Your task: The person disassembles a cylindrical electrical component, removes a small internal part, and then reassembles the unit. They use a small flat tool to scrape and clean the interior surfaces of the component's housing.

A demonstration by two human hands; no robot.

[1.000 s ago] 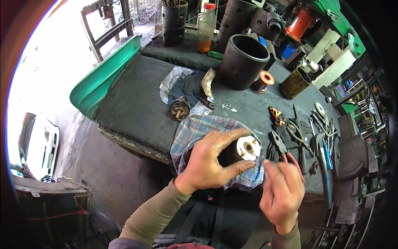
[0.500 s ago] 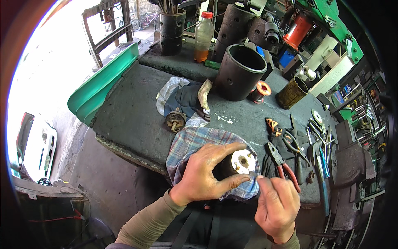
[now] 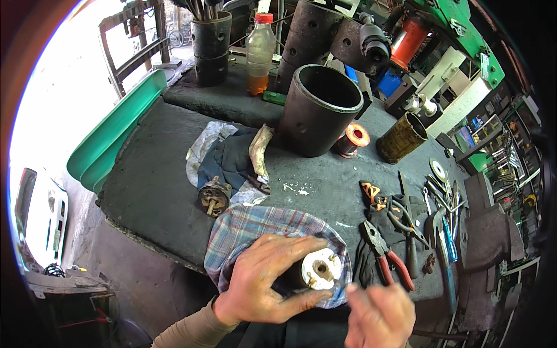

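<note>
My left hand [image 3: 264,284] is wrapped round a short, dark cylindrical part with a white end face [image 3: 316,258]. That face points up and has a central hole and small brass-coloured pieces near its edge. Beneath it a plaid cloth [image 3: 255,223] hangs over the workbench's near edge. Just right of the part, my right hand [image 3: 380,316] is curled with thumb and forefinger close together; motion blurs it, and whatever it may hold is too small to make out. Further left on the bench, a greasy round part with a stem [image 3: 214,197] rests against a dark rag [image 3: 229,162].
Red-handled pliers [image 3: 380,249] and several other hand tools lie at the right. Behind stand a wide dark pipe section [image 3: 310,127], a wire spool [image 3: 349,142], a rusty can [image 3: 400,139] and a red-capped bottle [image 3: 259,55]. A green curved panel [image 3: 116,130] edges the bench's left side.
The view has shifted, so the bench things sit further left. My left hand still holds the part, its white face turned more upward. My right hand has blurred and moved slightly lower in view.
</note>
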